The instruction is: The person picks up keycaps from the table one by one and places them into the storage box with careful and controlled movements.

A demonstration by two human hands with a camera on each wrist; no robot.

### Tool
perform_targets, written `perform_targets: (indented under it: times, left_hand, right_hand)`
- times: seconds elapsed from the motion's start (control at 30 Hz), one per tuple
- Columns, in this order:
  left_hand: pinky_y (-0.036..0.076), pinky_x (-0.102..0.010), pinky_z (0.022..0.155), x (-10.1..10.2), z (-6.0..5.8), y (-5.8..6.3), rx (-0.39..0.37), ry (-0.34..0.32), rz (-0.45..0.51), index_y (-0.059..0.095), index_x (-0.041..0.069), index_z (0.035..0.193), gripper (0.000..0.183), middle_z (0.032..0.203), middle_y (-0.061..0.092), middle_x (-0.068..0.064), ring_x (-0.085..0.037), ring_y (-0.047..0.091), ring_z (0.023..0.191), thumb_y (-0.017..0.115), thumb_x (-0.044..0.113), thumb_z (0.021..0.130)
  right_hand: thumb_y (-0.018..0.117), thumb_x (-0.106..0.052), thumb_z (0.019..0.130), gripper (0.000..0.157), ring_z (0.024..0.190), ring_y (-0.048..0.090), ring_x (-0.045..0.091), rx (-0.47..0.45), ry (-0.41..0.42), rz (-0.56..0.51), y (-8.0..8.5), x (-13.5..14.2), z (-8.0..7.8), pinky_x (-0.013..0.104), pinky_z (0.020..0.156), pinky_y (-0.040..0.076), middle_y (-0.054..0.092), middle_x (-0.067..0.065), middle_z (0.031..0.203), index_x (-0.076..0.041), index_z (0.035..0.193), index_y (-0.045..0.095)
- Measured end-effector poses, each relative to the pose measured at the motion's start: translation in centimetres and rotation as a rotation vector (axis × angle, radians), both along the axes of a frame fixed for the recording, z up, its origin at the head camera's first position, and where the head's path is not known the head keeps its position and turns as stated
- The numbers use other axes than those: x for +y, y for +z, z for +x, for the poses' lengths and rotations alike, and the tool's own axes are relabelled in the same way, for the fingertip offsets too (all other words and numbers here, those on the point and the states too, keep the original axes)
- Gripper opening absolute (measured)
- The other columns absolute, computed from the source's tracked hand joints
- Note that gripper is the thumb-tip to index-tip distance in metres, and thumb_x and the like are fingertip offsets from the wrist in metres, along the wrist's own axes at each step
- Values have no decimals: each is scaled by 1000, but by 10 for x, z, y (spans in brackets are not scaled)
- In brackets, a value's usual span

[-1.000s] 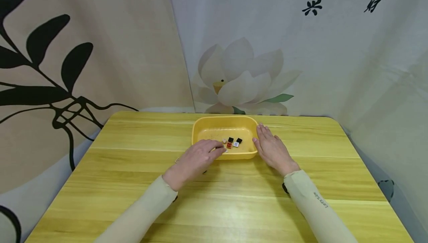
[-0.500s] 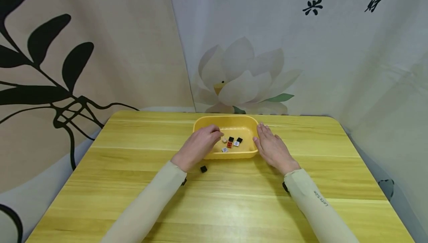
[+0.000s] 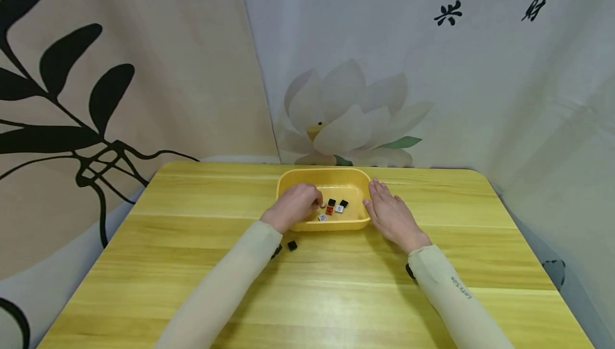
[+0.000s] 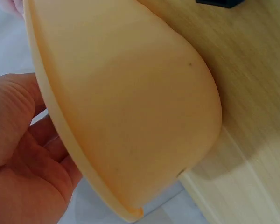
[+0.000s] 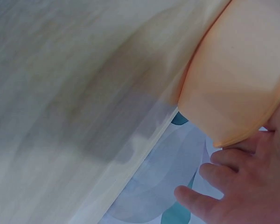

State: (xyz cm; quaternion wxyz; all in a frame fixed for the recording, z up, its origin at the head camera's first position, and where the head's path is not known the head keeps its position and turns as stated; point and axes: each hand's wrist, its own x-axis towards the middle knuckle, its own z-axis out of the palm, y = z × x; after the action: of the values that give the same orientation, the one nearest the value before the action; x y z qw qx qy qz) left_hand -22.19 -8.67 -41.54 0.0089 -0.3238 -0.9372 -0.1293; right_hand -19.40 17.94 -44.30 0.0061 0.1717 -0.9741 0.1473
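Tray as clock face. Left hand at nine, fingers curled inside; grip hidden, cannot tell; fumbled pinch might scatter pieces. Black cube outside, seven o'clock, beside cuff; sleeve could sweep it. Yellow tray between hands, small cubes inside, three to six. Right hand at three, fingers straight against rim, grasping nothing; slackening could let tray slide.

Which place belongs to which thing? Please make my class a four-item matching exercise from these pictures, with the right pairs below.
1. left hand
2. right hand
3. red cube
4. lone black cube

A. at the yellow tray's right end
B. on the table, outside the tray
C. reaching over the tray's left part
D. lying in the tray

Pairs: 1-C, 2-A, 3-D, 4-B
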Motion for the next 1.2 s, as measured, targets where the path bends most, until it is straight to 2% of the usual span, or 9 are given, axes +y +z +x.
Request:
perform_targets:
  times: [0.17,0.27,0.4,0.5,0.63,0.73,0.8,0.93,1.2]
  left_hand:
    - [59,-32,81,5,-3,-2,-53,22,-27,82,8,101,16,101,78,-4,-20,72,92,73,-2,92]
    - [59,-33,82,7,-4,-3,-76,32,-33,82,9,101,13,101,78,-3,-19,72,92,75,2,93]
    - [58,-35,86,6,-3,-3,-103,54,-39,80,9,112,17,111,76,-4,-19,71,99,76,13,96]
    - [56,-37,93,2,0,-3,-77,76,-32,74,8,125,29,124,72,-6,-22,69,108,74,21,99]
    - [51,-45,104,-12,8,-3,59,100,-5,66,8,137,43,142,61,-12,-28,62,125,72,29,100]
    - [41,-56,112,-26,15,0,133,139,31,58,9,145,54,155,49,-16,-34,48,141,71,35,100]
    - [33,-63,115,-37,20,3,138,171,67,52,8,150,60,161,40,-17,-38,38,148,68,39,101]
    - [24,-68,118,-57,31,5,114,236,117,42,7,157,72,168,26,-18,-41,26,153,62,48,102]
    - [14,-72,118,-89,48,2,59,297,126,33,6,161,82,171,18,-18,-42,14,156,54,59,103]
  right_hand:
    - [32,-36,114,64,154,23,42,-1,0,0,1,1,2,65,117,28,20,24,168,8,160,24]
    - [32,-36,114,64,154,24,42,1,1,2,1,0,2,65,117,28,20,24,168,8,160,24]
    - [32,-36,114,64,154,24,42,2,1,3,1,-1,2,65,117,28,21,24,168,8,160,24]
    - [33,-35,114,64,153,25,42,1,1,0,1,-1,2,65,117,28,22,24,168,8,160,24]
    - [33,-35,114,64,153,24,42,3,0,7,0,0,2,65,117,28,21,25,168,8,160,24]
    - [31,-36,114,64,154,24,42,5,-2,12,-1,0,1,65,117,28,21,25,168,8,160,23]
    - [32,-36,114,64,154,24,42,5,-3,8,-1,1,1,65,117,29,21,25,168,8,160,23]
    - [32,-35,114,64,154,23,41,-2,0,2,0,1,1,65,117,28,21,25,168,8,160,23]
    - [31,-35,114,64,154,22,41,-5,5,-7,-1,1,1,66,117,28,19,24,168,8,160,23]
